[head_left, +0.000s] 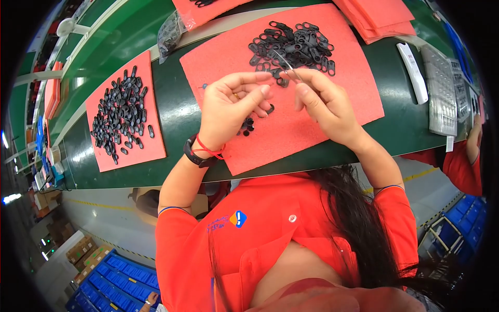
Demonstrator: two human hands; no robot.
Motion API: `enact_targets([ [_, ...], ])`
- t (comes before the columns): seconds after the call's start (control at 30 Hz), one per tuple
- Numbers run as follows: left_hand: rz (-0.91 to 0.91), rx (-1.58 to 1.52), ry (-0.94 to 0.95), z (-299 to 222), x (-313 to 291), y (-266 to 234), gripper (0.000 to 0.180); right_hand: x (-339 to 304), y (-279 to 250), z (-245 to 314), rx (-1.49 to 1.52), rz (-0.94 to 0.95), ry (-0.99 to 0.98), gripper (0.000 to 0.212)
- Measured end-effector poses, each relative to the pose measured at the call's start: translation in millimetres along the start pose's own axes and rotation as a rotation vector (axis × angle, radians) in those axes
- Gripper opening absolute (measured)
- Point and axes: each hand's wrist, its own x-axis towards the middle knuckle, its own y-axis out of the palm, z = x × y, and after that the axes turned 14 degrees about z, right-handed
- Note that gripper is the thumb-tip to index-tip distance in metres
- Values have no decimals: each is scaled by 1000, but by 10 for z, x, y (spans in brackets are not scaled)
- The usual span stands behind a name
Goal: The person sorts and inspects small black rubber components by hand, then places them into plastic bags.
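Observation:
Over the large pink foam mat (353, 99), my right hand (326, 104) is closed on thin metal tweezers (283, 58), whose slim end points up and left. My left hand (234, 104) is a little to the left, thumb and index finger apart and the other fingers curled. A small black oval piece (270, 109) shows by its lower fingertips; whether they touch it I cannot tell. Beyond both hands is a heap of black oval loop-shaped parts (296, 44). Several small black round pieces (246, 127) lie beside my left wrist.
On the left, a smaller pink mat (156, 119) carries many black parts (122, 112). A white oblong tool (412, 73) and clear plastic trays (442, 93) lie at the right. Folded pink foam sheets (377, 21) and a clear bag (170, 35) sit at the back of the green table (174, 104).

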Motion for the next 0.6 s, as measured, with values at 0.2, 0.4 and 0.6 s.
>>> enact_targets([
  [0.2,-81,-40,59,30,16,-49,20,-13,-13,84,386,226,211,35],
  [0.4,-89,24,49,6,-4,5,16,8,37,99,424,239,217,34],
  [0.6,-125,108,105,43,-3,-3,13,5,54,128,415,217,275,35],
])
